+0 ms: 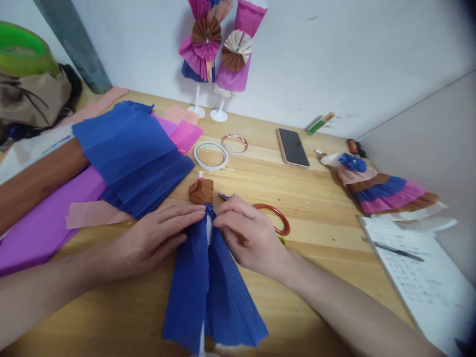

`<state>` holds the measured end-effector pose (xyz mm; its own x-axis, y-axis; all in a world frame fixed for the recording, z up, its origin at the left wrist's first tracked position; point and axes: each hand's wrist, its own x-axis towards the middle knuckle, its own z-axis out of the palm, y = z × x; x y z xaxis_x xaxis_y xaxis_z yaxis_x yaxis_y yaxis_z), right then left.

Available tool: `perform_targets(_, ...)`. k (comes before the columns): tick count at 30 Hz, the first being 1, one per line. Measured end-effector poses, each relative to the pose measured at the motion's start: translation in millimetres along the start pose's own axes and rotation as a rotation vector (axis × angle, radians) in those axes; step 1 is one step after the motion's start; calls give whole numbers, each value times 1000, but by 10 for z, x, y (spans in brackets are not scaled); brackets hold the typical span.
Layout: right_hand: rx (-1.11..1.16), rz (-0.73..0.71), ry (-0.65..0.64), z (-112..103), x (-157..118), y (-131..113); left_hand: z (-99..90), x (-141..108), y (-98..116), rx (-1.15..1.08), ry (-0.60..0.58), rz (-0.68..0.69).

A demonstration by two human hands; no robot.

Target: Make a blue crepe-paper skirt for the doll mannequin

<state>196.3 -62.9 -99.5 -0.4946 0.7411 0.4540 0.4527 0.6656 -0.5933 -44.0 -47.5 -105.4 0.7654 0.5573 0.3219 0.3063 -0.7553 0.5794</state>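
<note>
A small dress form lies on the wooden table with a brown crepe paper bodice [202, 191] and a long blue crepe paper skirt [189, 292]. The skirt parts down the middle, and white shows through the gap. My left hand [156, 238] rests with fingers stretched out, their tips on the blue paper at the waist. On the other side of the waist, my right hand [253, 233] pinches the skirt's gathered top edge between thumb and fingers. Scissors with red handles [277, 218] lie partly hidden under my right hand, blade tips showing beside the bodice.
Crepe paper in blue [137, 153], brown [44, 181] and purple [55, 223] lies at left. Two tape rolls, one white [210, 155], are beyond the bodice. A phone [292, 147], a tiered paper dress [390, 191] and a notebook [412, 277] are at right. Two dressed forms [234, 62] stand by the wall.
</note>
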Motion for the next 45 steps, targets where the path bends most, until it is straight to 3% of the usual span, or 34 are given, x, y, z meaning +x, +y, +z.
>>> perform_targets(3,109,220,77,5,67,-21,-2,-2,3,11,9,-11)
perform_targets(6,152,400,25,29,150,-59,-1,7,4,23,25,-14)
perform_targets(11,84,523,-33,97,210,-22,-6,37,13,24,31,-2)
perform_targets(22,574,851,-109,49,259,92,-22,32,17,-2,17,-35)
perform_targets(26,464,743,-25,61,224,128,-11,24,3,-12,16,-40)
perform_targets(30,151,520,-56,70,192,119,-23,21,-6,-39,13,-48)
perform_targets(34,2,391,-44,78,196,88,-38,12,-17,-111,-2,-93)
perform_targets(37,-5,376,-20,88,208,74,-55,21,-8,-245,12,-200)
perform_targets(41,102,466,14,73,216,59,-76,96,13,-547,28,-402)
perform_targets(45,137,496,46,55,201,50,-41,181,-26,-835,60,-493)
